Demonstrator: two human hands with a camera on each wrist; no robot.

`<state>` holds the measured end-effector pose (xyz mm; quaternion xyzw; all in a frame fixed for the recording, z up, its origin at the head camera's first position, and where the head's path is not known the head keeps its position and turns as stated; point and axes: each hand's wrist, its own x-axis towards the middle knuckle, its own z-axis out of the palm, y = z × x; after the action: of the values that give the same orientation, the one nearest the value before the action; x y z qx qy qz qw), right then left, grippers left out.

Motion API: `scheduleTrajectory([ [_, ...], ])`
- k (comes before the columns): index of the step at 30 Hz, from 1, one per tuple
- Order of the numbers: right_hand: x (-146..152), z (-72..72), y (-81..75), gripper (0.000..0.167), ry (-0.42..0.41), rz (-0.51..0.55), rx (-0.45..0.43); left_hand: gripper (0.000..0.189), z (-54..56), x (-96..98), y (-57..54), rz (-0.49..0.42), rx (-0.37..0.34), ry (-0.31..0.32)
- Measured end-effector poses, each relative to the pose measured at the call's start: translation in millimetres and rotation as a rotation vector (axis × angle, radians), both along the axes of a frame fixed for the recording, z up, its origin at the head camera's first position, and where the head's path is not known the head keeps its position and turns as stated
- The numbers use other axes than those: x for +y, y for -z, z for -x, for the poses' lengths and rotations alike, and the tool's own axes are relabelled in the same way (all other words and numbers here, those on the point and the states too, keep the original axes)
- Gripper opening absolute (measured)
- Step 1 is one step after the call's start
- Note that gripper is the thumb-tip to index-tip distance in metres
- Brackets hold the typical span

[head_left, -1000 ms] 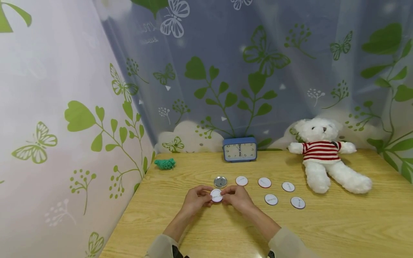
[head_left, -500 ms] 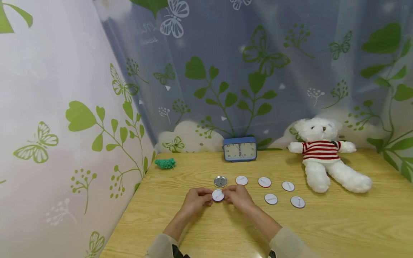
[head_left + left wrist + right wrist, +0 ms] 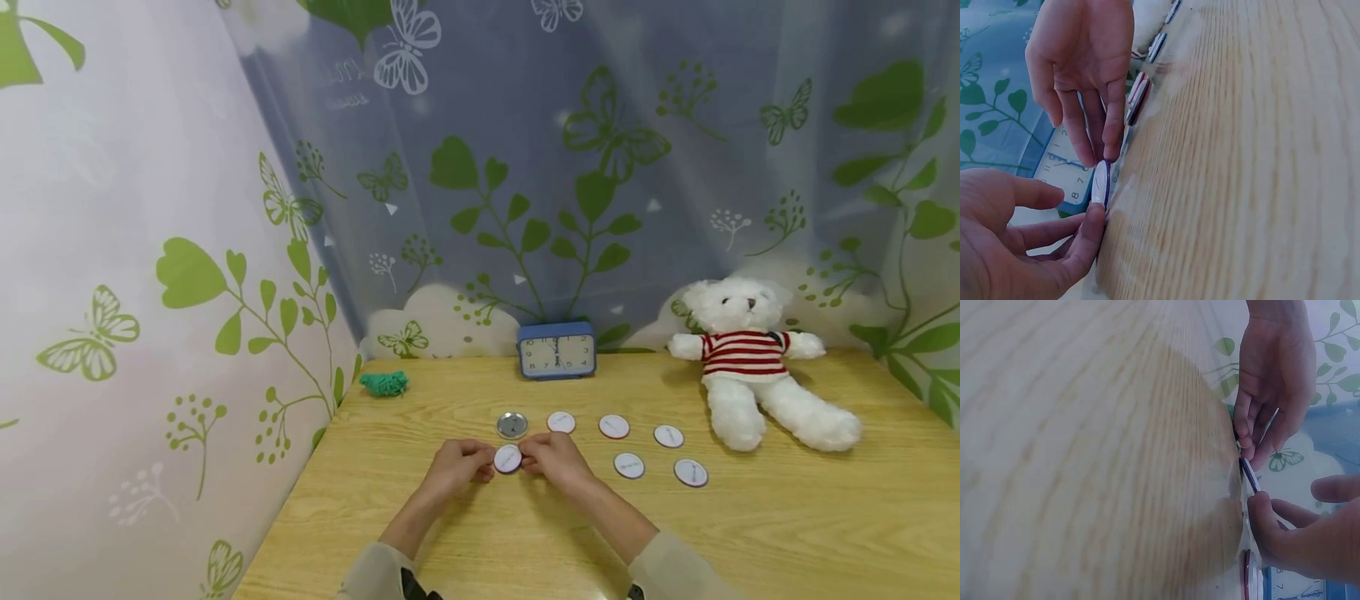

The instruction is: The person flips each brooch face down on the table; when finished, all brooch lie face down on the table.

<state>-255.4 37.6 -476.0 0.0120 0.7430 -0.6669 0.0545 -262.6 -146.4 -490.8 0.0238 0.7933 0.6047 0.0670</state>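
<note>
A round pin-back badge point(image 3: 507, 458), white with a dark rim, lies back side up between my two hands at the left middle of the table. My left hand point(image 3: 455, 467) pinches its left edge; in the left wrist view the thumb presses on the rim of the badge point(image 3: 1101, 184). From the other side my right hand point(image 3: 557, 461) holds the right edge between thumb and fingers, as the right wrist view also shows at the badge point(image 3: 1250, 476). Just beyond it rests a silver-backed badge point(image 3: 512, 426).
Several white-backed badges lie to the right in two rows, among them a red-rimmed badge point(image 3: 614, 427) and a dark-rimmed badge point(image 3: 691, 472). Behind stand a blue clock point(image 3: 557, 351) and a white teddy bear point(image 3: 746, 358). A green bundle point(image 3: 384, 383) sits at the back left.
The badge has shifted slightly to the right and turned a little. My right fingertips, which overlapped its face, are now at its right rim. The other badges have stayed in place.
</note>
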Motion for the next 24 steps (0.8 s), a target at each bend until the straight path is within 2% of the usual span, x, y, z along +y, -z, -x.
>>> scheduleTrajectory([
  [9, 5, -0.5, -3.0, 0.029, -0.013, -0.011, -0.007, 0.028, 0.6, 2.8, -3.3, -0.003, 0.005, 0.005],
  [15, 15, -3.8, -5.1, 0.035, -0.065, 0.026, 0.004, 0.029, 0.3, 2.2, -6.2, 0.009, 0.027, 0.019],
  [19, 32, -10.2, -6.9, 0.037, -0.121, 0.062, 0.011, 0.028, -2.0, -1.4, -6.7, 0.042, 0.051, 0.018],
  [24, 73, -18.2, -15.5, 0.042, -0.186, 0.046, 0.027, 0.027, -3.2, -9.8, -10.4, 0.121, 0.131, -0.01],
])
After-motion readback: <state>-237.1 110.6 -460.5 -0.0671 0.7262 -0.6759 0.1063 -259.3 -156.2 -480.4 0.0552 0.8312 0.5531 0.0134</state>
